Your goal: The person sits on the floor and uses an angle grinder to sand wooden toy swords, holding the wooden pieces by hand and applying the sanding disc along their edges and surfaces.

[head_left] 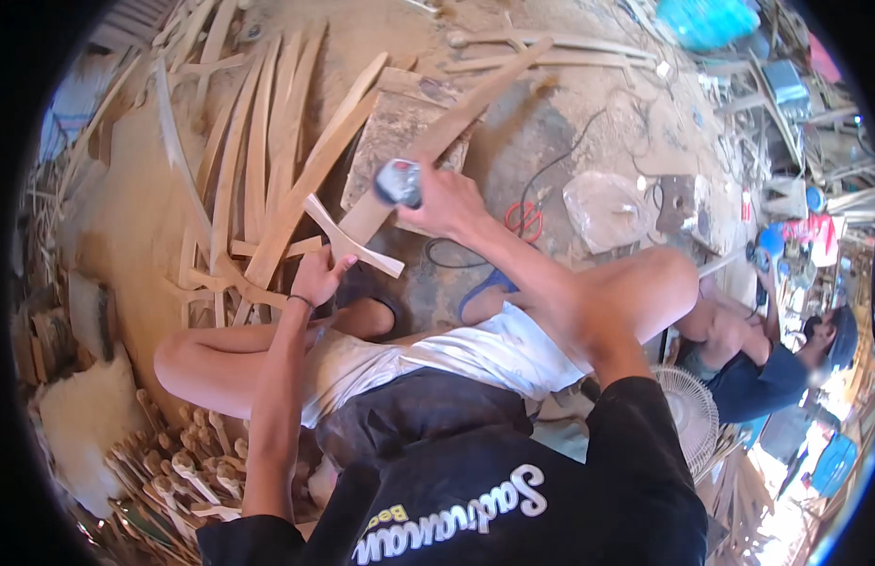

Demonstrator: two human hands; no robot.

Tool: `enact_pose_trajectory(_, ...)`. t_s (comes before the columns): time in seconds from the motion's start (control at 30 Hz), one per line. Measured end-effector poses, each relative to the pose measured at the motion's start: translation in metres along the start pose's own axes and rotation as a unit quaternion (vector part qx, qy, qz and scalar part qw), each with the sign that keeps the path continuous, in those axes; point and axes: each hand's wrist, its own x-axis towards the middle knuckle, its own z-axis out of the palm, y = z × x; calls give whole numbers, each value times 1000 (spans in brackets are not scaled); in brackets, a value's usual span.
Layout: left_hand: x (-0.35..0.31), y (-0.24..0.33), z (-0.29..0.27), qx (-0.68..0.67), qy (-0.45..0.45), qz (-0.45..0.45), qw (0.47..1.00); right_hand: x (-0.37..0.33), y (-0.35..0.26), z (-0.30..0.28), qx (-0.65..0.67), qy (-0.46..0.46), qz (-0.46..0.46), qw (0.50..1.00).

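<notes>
1. Left hand [316,278], at 9 o'clock of the view: fingers curled about the hilt end of a wooden sword-shaped piece [464,123], thumb near the crosspiece [366,255]; hilt largely hidden by the grip.
2. Right hand [445,203], at 12 o'clock: wrapped around a grey-and-dark power tool [397,184], over the blade just above the crosspiece; exact contact impossible to tell.
3. Sword-shaped piece, ahead of the folded legs: long axis from between 7 and 8 o'clock (hilt) to between 1 and 2 (tip), pointing away from the body; crosspiece along a 10-to-4 line.
4. Beneath the blade, between 11 and 12 o'clock: scuffed wooden block [390,132].
5. Between 10 and 11 o'clock: long wooden strips [284,132], roughly side by side.
6. Near 2 o'clock: clear plastic bag [607,209].
7. At 4 o'clock: white fan [687,410]; beyond, a seated co-worker [763,382].
8. Between 7 and 8 o'clock: clustered carved wooden pieces [187,467].
</notes>
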Motion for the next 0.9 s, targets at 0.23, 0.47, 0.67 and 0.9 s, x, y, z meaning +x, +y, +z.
enact_pose_trajectory(0.23,9,-9,6,39,13,10,999,27,39,-36,-9,76,56,996)
enact_pose_trajectory(0.47,3,3,-1,29,34,13,999,68,146,-102,-28,137,190,972)
enact_pose_trajectory(0.67,20,6,-39,24,-26,-15,999,53,115,-86,34,115,201,972)
enact_pose_trajectory(0.9,19,-19,-87,153,-58,-119,979,15,-7,-8,10,40,16,999)
